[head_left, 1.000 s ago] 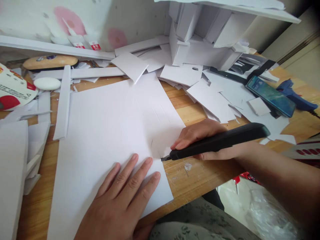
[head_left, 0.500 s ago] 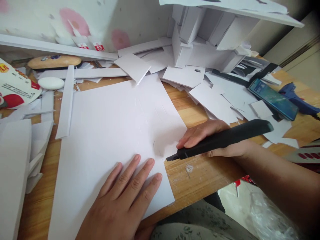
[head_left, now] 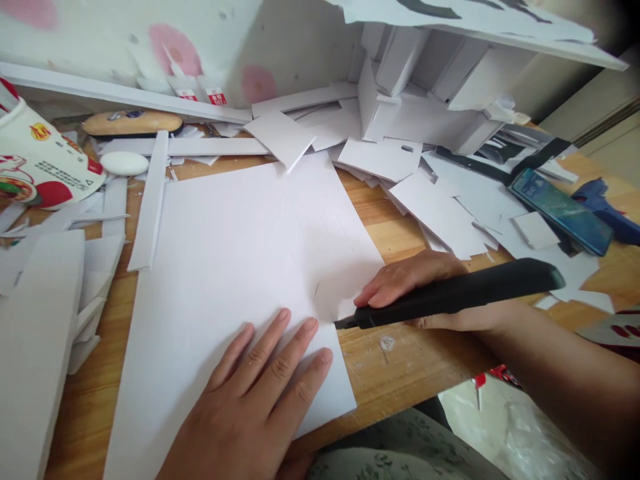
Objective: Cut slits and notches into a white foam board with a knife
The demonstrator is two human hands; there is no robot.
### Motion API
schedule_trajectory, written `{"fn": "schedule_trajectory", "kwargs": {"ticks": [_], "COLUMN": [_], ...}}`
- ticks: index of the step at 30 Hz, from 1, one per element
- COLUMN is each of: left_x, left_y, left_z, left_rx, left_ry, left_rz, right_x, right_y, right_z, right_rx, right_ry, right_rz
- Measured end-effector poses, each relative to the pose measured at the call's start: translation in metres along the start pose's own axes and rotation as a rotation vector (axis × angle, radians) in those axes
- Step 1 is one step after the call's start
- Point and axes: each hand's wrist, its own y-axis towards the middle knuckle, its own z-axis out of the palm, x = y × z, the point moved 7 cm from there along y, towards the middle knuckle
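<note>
A large white foam board [head_left: 225, 253] lies flat on the wooden table. My left hand [head_left: 255, 393] presses on its near part, fingers spread and stretched out. My right hand [head_left: 410, 280] is closed around a black utility knife [head_left: 460, 290]. The knife's tip touches the board's right edge, just beyond my left fingertips. A piece near that edge looks partly cut, with a notch beside the tip. Faint scored lines show on the board's upper right. My right fingers are partly hidden behind the knife's handle.
White board scraps [head_left: 435, 207] lie along the back and right. A white board model [head_left: 430, 87] stands at the back right. A phone [head_left: 563, 210] and a blue glue gun [head_left: 607, 207] are at the right. A paper cup [head_left: 55, 157] and white strips [head_left: 150, 207] lie left.
The whole view has shifted, so everything sits slightly further right in the picture. My right hand and the knife have moved slightly toward me along the board's edge. My left hand stays flat.
</note>
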Motion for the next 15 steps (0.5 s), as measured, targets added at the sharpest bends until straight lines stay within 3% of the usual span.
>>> {"fn": "schedule_trajectory", "kwargs": {"ticks": [15], "left_x": [0.0004], "left_y": [-0.0016], "left_z": [0.0022], "left_rx": [-0.008], "left_ry": [-0.007], "left_rz": [0.016], "right_x": [0.0004], "right_y": [-0.0026], "right_z": [-0.0017], "right_rx": [-0.065], "right_ry": [-0.068], "right_rz": [-0.046]}}
